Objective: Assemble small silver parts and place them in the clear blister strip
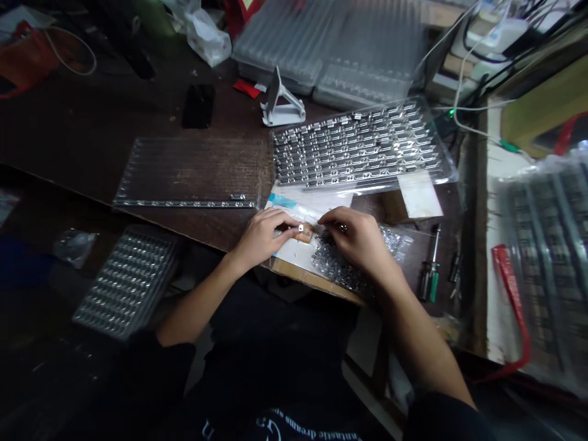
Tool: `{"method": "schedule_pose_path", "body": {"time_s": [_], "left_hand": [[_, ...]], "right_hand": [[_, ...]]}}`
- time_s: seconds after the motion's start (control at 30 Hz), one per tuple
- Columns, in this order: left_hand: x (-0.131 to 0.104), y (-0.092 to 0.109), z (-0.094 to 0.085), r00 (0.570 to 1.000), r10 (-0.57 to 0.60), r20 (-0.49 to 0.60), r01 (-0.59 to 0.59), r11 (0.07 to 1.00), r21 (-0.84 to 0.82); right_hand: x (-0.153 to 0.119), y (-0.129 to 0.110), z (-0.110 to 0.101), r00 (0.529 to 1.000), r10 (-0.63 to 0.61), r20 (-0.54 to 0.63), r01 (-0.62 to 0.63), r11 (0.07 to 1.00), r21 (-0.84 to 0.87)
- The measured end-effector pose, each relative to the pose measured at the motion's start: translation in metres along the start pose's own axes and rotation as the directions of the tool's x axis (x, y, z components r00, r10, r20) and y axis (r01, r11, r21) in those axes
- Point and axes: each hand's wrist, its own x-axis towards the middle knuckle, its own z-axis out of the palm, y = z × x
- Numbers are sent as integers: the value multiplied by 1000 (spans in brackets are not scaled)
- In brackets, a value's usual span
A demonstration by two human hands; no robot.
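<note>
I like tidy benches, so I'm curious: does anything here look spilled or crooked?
Mildly, yes. Small metal bits lie loosely heaped by the right hand, perhaps deliberately, looking spilled compared with the neatly rowed filled tray. That tray also sits aslant to the sparser tray on its left. No clear damage shows.

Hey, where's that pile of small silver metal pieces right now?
In the head view, the pile of small silver metal pieces lies right of centre, partly hidden by the bare right hand, left of the green-handled metal screwdriver.
</note>
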Motion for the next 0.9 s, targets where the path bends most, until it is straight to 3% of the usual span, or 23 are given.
{"method": "schedule_pose_path", "body": {"time_s": [0.33, 0.8, 0.9], "left_hand": [[-3, 0, 4, 1000, 4, -8, -4, 1000, 13], [-6, 0, 7, 1000, 0, 15, 0, 1000, 12], [-7, 1, 7, 998, -16, -55, 15, 1000, -13]], "right_hand": [[2, -10, 12, 996, -51, 70, 47, 998, 50], [2, -13, 24, 991, -104, 84, 106, 994, -21], [4, -11, 28, 992, -111, 58, 114, 992, -54]]}}
